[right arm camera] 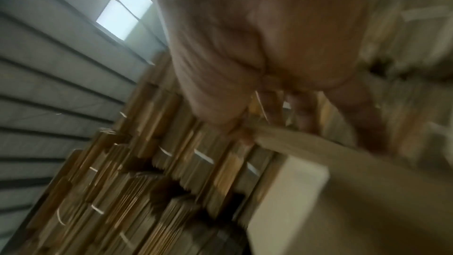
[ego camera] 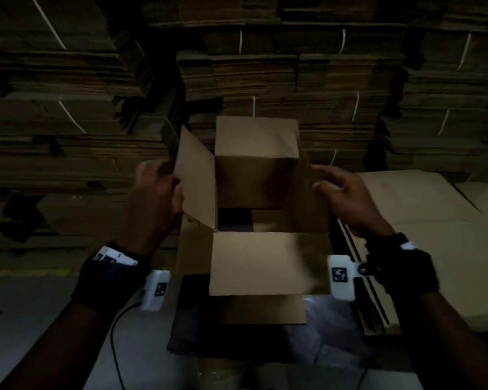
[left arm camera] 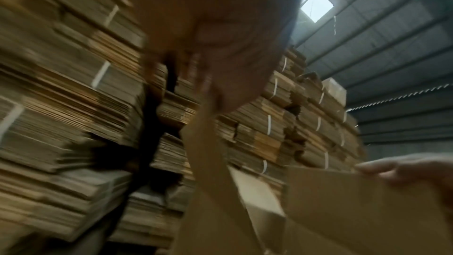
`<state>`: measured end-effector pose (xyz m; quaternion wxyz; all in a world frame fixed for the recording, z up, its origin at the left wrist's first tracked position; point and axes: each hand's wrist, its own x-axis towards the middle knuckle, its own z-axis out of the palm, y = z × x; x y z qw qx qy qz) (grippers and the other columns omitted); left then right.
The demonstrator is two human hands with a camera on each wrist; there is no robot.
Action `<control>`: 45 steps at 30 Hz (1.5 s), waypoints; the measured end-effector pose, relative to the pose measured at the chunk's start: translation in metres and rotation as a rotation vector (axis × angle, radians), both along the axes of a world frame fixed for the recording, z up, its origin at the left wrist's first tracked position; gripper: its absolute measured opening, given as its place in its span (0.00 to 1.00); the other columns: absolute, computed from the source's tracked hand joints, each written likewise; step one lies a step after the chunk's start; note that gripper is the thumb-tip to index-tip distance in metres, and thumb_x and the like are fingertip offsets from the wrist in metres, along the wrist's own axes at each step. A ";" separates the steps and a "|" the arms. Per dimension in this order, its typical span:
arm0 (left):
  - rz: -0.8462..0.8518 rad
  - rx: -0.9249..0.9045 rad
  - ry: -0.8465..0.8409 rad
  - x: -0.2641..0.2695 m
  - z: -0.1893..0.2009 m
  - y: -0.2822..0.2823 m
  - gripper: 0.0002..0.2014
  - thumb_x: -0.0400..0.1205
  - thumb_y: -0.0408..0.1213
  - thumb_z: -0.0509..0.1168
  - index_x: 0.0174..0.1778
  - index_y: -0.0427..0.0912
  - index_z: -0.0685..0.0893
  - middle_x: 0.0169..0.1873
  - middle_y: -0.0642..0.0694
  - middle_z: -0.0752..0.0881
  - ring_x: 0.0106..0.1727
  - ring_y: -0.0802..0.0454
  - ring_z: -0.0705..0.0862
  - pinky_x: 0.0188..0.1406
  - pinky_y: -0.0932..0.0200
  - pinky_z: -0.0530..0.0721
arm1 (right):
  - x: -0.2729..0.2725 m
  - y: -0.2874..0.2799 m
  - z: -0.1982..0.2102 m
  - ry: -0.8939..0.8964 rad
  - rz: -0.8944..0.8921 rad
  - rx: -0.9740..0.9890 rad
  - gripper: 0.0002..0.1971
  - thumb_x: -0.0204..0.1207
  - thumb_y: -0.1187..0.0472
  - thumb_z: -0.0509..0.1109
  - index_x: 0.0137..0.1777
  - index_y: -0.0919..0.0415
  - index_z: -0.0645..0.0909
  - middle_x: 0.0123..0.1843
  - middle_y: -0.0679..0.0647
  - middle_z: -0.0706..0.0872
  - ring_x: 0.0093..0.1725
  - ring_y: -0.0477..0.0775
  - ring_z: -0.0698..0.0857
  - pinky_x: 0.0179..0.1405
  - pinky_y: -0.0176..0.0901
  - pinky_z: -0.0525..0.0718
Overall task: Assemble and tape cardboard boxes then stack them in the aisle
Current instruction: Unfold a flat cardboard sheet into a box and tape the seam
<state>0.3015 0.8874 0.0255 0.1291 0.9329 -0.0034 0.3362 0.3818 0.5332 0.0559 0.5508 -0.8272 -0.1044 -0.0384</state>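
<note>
A brown cardboard box [ego camera: 254, 178] stands open in front of me with its four top flaps up or spread. My left hand [ego camera: 158, 190] grips the edge of the left flap [ego camera: 197, 187], fingers curled round it. My right hand [ego camera: 335, 184] pinches the top edge of the right flap [ego camera: 304, 198] between thumb and fingers. The near flap [ego camera: 259, 263] folds out toward me and the far flap [ego camera: 255, 136] stands upright. The blurred left wrist view shows my left hand [left arm camera: 220, 46] on its flap [left arm camera: 210, 152]. The right wrist view shows my right hand [right arm camera: 257, 46] on the flap edge [right arm camera: 318, 152].
Tall stacks of strapped, flattened cardboard [ego camera: 68, 108] wall off the far side. A pile of flat cardboard sheets [ego camera: 434, 235] lies at the right. The box rests over a dark mat [ego camera: 192, 333] on the grey floor [ego camera: 40, 319], where a cable [ego camera: 116, 333] trails.
</note>
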 end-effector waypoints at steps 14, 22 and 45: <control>-0.127 -0.370 0.926 -0.003 -0.080 -0.032 0.61 0.61 0.89 0.55 0.87 0.67 0.38 0.90 0.46 0.45 0.90 0.45 0.43 0.86 0.34 0.49 | -0.008 -0.027 -0.059 0.455 0.019 -0.817 0.66 0.61 0.14 0.64 0.91 0.47 0.41 0.92 0.58 0.45 0.90 0.64 0.50 0.84 0.76 0.48; -0.111 -0.558 0.875 -0.033 -0.110 -0.084 0.58 0.66 0.87 0.40 0.87 0.57 0.30 0.89 0.47 0.39 0.89 0.45 0.41 0.82 0.30 0.57 | -0.002 -0.031 -0.055 0.399 0.117 -0.491 0.55 0.68 0.40 0.84 0.89 0.42 0.53 0.80 0.51 0.75 0.69 0.53 0.78 0.65 0.46 0.75; -0.022 -0.455 0.809 0.034 -0.044 -0.004 0.56 0.61 0.84 0.58 0.84 0.60 0.60 0.84 0.44 0.59 0.82 0.35 0.61 0.78 0.29 0.66 | -0.036 0.037 -0.038 -0.291 0.520 -0.617 0.18 0.76 0.41 0.65 0.64 0.39 0.85 0.37 0.28 0.76 0.42 0.46 0.80 0.50 0.55 0.73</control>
